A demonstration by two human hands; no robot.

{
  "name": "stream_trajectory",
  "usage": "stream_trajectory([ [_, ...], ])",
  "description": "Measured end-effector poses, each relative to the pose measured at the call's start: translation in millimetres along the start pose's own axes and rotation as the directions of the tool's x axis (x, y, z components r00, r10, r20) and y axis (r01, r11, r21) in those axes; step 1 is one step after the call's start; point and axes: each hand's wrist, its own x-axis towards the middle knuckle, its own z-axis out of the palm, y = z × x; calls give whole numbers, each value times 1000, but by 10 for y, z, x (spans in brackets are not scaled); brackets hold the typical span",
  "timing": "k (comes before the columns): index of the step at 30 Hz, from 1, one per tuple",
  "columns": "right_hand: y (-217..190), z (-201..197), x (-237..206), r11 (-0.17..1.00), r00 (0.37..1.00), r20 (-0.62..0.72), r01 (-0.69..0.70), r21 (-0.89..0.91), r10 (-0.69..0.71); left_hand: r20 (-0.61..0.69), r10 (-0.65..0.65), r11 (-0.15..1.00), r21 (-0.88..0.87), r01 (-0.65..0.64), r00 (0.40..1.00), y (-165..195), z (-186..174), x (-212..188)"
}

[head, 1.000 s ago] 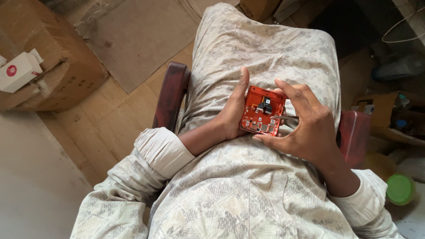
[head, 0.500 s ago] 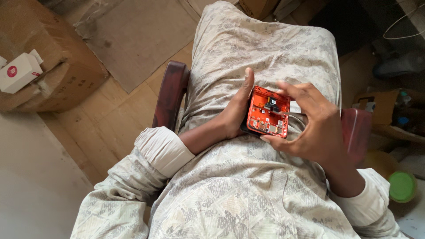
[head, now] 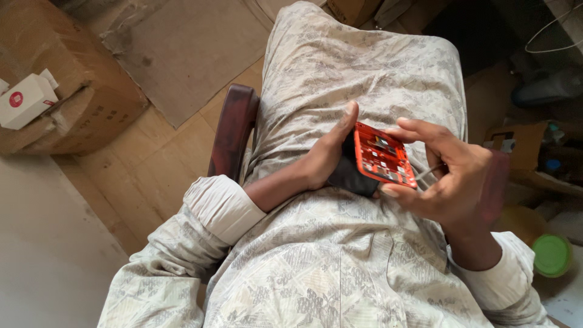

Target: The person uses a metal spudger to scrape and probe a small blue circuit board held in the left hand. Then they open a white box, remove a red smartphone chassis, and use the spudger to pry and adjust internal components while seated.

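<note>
Two hands hold one small red circuit board (head: 384,155) above the lap of a seated person in a pale patterned garment (head: 340,79). The board is tilted, its component side facing up and toward the right hand. The left hand (head: 325,159) cups the board from behind, thumb raised along its upper left edge, fingers curled under and also around a dark object (head: 352,176) whose kind cannot be told. The right hand (head: 452,176) closes on the board's right and lower edges, fingertips (head: 388,192) pressing the lower corner; a thin wire seems to run by the palm.

Judged step: handling and turning the board for inspection or fitting. A further move would call for a firm pinch at the edges, clear of the components.

A dark wooden chair arm (head: 234,130) stands just left of the left forearm. Well apart, a cardboard box (head: 67,79) carries a small white box (head: 24,100). A green lid (head: 551,255) lies beside the right elbow. Nothing obstructs the hands.
</note>
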Motion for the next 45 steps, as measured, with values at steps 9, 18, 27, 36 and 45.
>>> stream_trajectory([
  [9,30,-26,-37,970,961,-142,241,-4,-239,325,261,818,426,-387,909,128,56,-192],
  [18,220,33,-231,915,892,-210,379,-137,-401,536,319,657,469,-590,781,456,386,-414],
  [27,337,4,-420,853,859,-190,397,-338,-475,564,322,585,513,-628,761,491,401,-424],
  [36,277,-51,-489,857,858,-162,435,-275,-487,580,326,567,511,-646,746,498,399,-418],
  [45,270,-78,-468,845,843,-122,496,-201,-524,598,313,559,512,-652,738,499,377,-410],
])
